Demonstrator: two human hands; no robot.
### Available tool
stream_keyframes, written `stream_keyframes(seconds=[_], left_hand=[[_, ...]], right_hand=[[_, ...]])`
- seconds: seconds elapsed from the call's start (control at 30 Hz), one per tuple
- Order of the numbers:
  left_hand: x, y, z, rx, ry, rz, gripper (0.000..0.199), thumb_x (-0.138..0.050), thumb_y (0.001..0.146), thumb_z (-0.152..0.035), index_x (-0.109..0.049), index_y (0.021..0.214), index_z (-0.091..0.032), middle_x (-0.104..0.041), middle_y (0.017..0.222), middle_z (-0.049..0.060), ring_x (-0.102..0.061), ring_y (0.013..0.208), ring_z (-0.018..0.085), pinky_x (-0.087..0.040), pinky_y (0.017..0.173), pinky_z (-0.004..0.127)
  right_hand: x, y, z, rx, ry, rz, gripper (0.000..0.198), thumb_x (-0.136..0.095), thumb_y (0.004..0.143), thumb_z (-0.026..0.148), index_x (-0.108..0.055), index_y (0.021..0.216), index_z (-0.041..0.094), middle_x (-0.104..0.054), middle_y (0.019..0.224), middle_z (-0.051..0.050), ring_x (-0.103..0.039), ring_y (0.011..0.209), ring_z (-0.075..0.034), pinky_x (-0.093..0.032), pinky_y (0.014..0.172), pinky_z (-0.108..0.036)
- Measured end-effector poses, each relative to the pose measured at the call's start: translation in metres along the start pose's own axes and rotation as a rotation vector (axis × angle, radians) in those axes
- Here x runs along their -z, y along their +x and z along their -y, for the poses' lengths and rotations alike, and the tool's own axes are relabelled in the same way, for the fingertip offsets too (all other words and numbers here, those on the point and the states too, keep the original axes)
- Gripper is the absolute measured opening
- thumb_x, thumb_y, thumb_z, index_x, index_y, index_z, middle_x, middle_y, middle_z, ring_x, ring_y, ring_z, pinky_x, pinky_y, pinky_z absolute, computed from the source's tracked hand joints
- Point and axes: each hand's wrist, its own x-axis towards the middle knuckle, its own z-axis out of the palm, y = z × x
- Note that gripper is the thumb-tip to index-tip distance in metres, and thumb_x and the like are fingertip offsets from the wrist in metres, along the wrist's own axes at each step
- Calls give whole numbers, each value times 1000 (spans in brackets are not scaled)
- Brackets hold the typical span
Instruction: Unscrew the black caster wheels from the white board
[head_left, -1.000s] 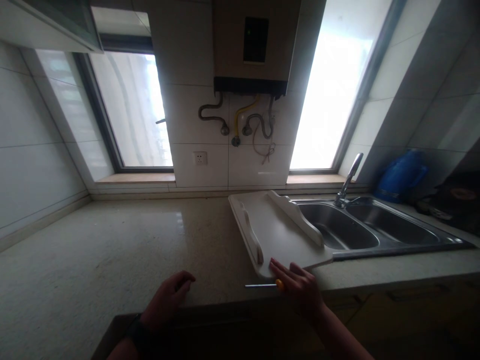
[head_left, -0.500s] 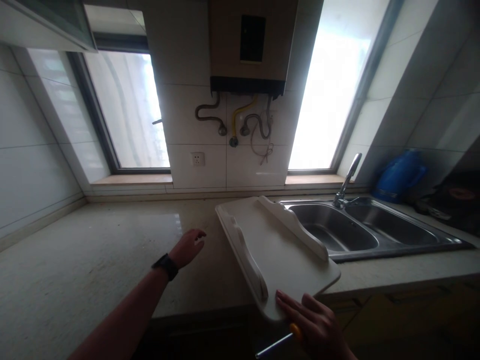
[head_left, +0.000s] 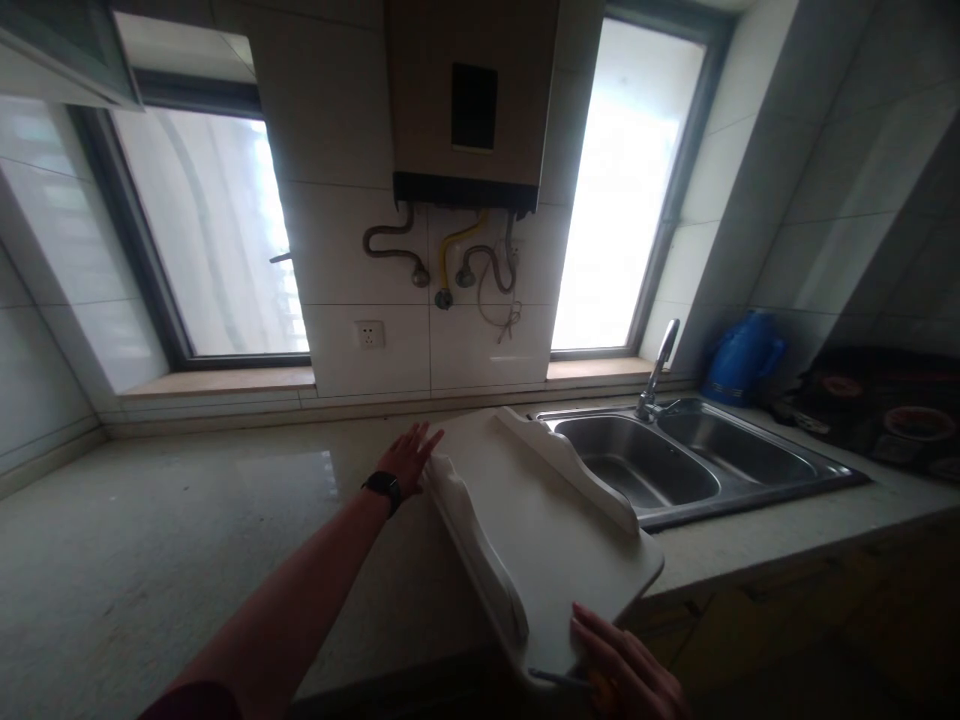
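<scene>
White panel (head_left: 525, 520) with two wavy-topped rails (head_left: 474, 550): face-up just left of the double-bowl sink (head_left: 780, 488), from near the back edge of the surface (head_left: 225, 520) to out past its front edge, with right-hand rail close along the sink's left rim. Flat or slightly raised: cannot tell.

At the panel's far left corner, left hand (head_left: 409, 457) with fingers spread wide, beside the end of the left rail; cannot tell whether pressing or merely touching. At the near edge, right hand (head_left: 630, 665) with fingertips on top and, lower down, a screwdriver (head_left: 556, 679) in its grip, shaft toward the left.

Likeliest trouble: a tip or slide off the surface's front edge, from the overhang there and too light a hold at the far corner. Also possible: a scratched white face, from the metal shaft so near; a dropped screwdriver, from a grip divided between tool and panel; a knock against the sink rim, from any turn with the right-hand rail so close.
</scene>
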Motion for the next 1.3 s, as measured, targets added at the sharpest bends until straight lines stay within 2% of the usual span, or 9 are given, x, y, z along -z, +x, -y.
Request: stream_keyframes(seconds=[0.13, 0.2, 0.27, 0.47, 0.67, 0.87, 1.03, 1.13, 1.3], left_hand=[[-6, 7, 3, -54, 15, -10, 88, -77, 74, -14, -36, 151, -20, -34, 163, 17, -25, 154, 32, -23, 124, 50], [-8, 6, 4, -54, 22, -22, 72, -72, 77, -13, -46, 144, -18, -40, 159, 18, -29, 152, 31, -24, 123, 49], [-7, 2, 5, -49, 28, -34, 66, -70, 77, -13, -51, 140, -16, -43, 157, 18, -32, 151, 31, -27, 122, 47], [8, -37, 8, -4, 42, -82, 61, -65, 78, -15, -55, 138, -17, -47, 155, 17, -38, 146, 35, -35, 116, 51], [24, -108, 18, 40, 88, -184, 64, -66, 79, -21, -53, 141, -23, -52, 151, 14, -44, 142, 36, -36, 113, 51], [42, -175, 18, 109, 128, -244, 65, -67, 80, -26, -54, 143, -25, -57, 146, 13, -49, 136, 39, -37, 109, 54], [63, -218, 12, 29, 286, -313, 60, -66, 85, -28, -54, 143, -24, -63, 140, 11, -59, 124, 33, -44, 100, 46], [71, -242, 7, -23, 344, -363, 59, -68, 86, -30, -54, 143, -22, -66, 136, 11, -62, 117, 32, -46, 95, 44], [70, -282, 7, -35, 339, -378, 68, -69, 86, -31, -46, 149, -28, -65, 135, 11, -63, 113, 33, -48, 96, 46]], right_hand=[[2, -11, -4, -214, -27, -87, 61, -55, 94, 22, -42, 152, 35, -61, 143, -5, -67, 120, -27, -63, 90, -34], [0, -16, -6, -257, -36, -83, 58, -57, 95, 26, -44, 151, 35, -60, 144, -5, -67, 120, -27, -64, 89, -33], [-5, -19, -9, -270, -26, -87, 56, -59, 95, 30, -46, 149, 35, -61, 143, -5, -67, 120, -27, -63, 90, -33], [-22, -22, -14, -341, 52, -113, 52, -55, 97, 29, -46, 148, 31, -58, 147, -7, -62, 127, -27, -60, 97, -34], [-31, -12, -24, -434, 169, -78, 51, -53, 97, 30, -46, 148, 31, -54, 151, -6, -60, 129, -25, -58, 98, -31], [-36, 9, -32, -562, 263, 9, 53, -49, 94, 21, -49, 146, 32, -50, 154, -7, -68, 118, -18, -59, 87, -21], [-40, 24, -35, -651, 430, 18, 54, -54, 88, 21, -57, 142, 24, -51, 152, -12, -65, 123, -22, -56, 96, -27], [-41, 26, -35, -686, 497, 35, 51, -52, 88, 23, -62, 138, 23, -54, 149, -12, -59, 131, -24, -51, 105, -32], [-42, 26, -30, -699, 629, 45, 47, -55, 89, 27, -64, 136, 24, -51, 151, -12, -51, 138, -26, -44, 114, -39]])
